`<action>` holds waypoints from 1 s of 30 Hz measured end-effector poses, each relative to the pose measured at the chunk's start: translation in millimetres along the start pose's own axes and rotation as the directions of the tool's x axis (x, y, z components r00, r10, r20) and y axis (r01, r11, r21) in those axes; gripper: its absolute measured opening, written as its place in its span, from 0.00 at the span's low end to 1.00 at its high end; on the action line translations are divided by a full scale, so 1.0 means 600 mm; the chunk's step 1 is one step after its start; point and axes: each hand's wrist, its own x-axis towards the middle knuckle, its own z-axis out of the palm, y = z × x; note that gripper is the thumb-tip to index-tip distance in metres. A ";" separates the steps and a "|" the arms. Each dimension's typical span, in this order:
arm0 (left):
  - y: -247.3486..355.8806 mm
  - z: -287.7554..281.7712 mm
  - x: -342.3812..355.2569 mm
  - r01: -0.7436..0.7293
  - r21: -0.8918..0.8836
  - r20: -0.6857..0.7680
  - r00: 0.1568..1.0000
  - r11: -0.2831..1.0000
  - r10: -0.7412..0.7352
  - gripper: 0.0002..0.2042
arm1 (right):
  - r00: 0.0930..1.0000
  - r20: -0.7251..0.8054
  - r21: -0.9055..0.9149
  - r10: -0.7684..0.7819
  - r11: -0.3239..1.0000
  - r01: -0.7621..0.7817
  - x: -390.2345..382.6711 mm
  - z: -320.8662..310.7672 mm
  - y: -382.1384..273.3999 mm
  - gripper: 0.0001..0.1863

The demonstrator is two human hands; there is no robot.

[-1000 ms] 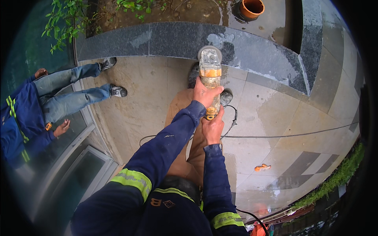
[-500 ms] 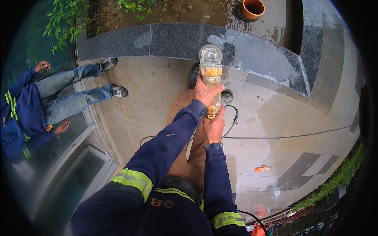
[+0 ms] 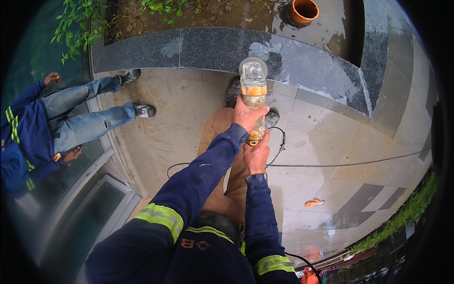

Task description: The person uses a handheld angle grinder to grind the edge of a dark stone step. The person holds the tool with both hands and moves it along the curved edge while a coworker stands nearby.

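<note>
Head view, handheld items: one grinder (image 3: 254,92), elongated, yellow and metal, coated with pale grime, held out ahead of the wearer. Grey disc (image 3: 263,67) at its far end, over the near edge of a dark stone ledge (image 3: 213,47); whether the two touch, cannot tell. Left hand (image 3: 247,114): wrapped around the mid-body, thumb across the top. Right hand (image 3: 257,157): closed about the rear end; fingertips of both partly hidden. Handling, as judged: rigid, fairly heavy, weighted toward the head; the casing probably slick where grimy or damp; the disc's rim possibly brittle. Best hold: mid-body and rear, clear of the disc. Surroundings: cord (image 3: 350,165) across pale paving (image 3: 293,184); orange item (image 3: 314,202) on the paving; orange pot (image 3: 294,18) beyond the ledge; co-worker (image 3: 35,123) at left, blue jacket and jeans.
</note>
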 end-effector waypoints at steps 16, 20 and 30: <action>0.000 0.008 0.008 -0.047 0.023 0.002 0.999 0.999 0.047 0.30 | 0.999 0.008 0.004 0.034 0.999 -0.034 0.009 -0.011 -0.017 0.41; 0.003 -0.001 0.029 -0.088 0.061 -0.039 0.995 0.994 0.090 0.36 | 0.997 0.066 -0.001 0.048 0.999 -0.048 0.023 -0.014 -0.034 0.41; 0.022 0.013 0.014 -0.001 -0.010 -0.023 1.000 1.000 0.001 0.35 | 1.000 -0.011 0.014 -0.018 1.000 0.018 0.022 -0.013 -0.017 0.42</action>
